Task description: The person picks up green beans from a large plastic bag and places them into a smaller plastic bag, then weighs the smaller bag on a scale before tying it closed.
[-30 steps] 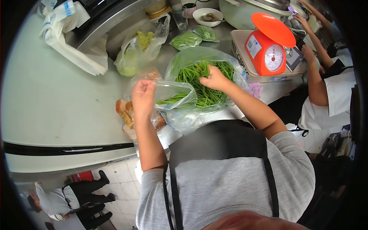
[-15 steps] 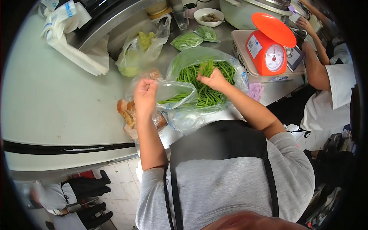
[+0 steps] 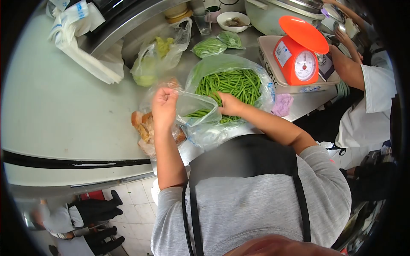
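Note:
My left hand [image 3: 164, 102] pinches the rim of a small clear plastic bag [image 3: 195, 106] and holds it open; a few green beans lie inside it. My right hand [image 3: 229, 104] is at that bag's mouth, fingers closed around some green beans. Just behind lies a large clear bag [image 3: 262, 91] spread open and full of green beans [image 3: 232, 83].
An orange kitchen scale [image 3: 300, 51] stands on a tray at the right. A bag of bread [image 3: 143, 126] lies under my left wrist. Other bags of greens [image 3: 158, 55], a glass [image 3: 202, 21] and a bowl [image 3: 232, 19] sit farther back. Another person's arm [image 3: 348, 70] works at the right.
My right hand has moved from the middle of the big bean pile back towards me, to the mouth of the small bag. My left hand has stayed holding the bag.

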Motion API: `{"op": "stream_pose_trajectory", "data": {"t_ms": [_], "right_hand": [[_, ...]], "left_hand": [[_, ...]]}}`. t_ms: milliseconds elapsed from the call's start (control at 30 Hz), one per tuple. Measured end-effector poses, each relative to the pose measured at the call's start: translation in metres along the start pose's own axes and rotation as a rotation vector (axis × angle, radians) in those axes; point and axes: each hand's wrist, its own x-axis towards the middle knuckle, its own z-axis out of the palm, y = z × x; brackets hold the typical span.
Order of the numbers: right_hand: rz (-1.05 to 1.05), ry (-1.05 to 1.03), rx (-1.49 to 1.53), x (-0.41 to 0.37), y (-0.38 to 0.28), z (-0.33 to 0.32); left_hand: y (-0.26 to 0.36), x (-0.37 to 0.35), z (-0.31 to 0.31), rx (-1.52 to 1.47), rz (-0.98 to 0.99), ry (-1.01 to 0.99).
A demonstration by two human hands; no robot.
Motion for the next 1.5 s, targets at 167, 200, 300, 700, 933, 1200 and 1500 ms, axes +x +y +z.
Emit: {"op": "stream_pose_trajectory", "data": {"t_ms": [167,200,300,700,933,1200,1500], "right_hand": [[0.128,0.157,0.311,0.019,-0.018,-0.034],[0.136,0.179,0.444,0.023,-0.021,-0.041],[0.148,0.264,0.778,0.021,-0.059,-0.062],[-0.641,0.385,0.283,0.017,-0.146,-0.033],[-0.948,0.073,-0.181,0.016,-0.125,0.005],[-0.022,-0.198,-0.340,0.028,-0.103,0.004],[-0.103,-0.390,-0.534,0.053,-0.059,0.033]], "left_hand": [[0.000,-0.004,-0.002,0.002,0.018,0.048],[-0.001,-0.004,-0.001,0.009,0.017,0.055],[-0.002,-0.002,0.000,0.035,0.010,0.052],[0.000,0.007,0.011,0.030,-0.013,0.012],[0.006,0.004,0.013,-0.099,-0.056,-0.041],[-0.002,0.001,0.027,-0.145,-0.022,0.013],[0.019,-0.009,0.054,0.315,0.138,-0.036]]}}
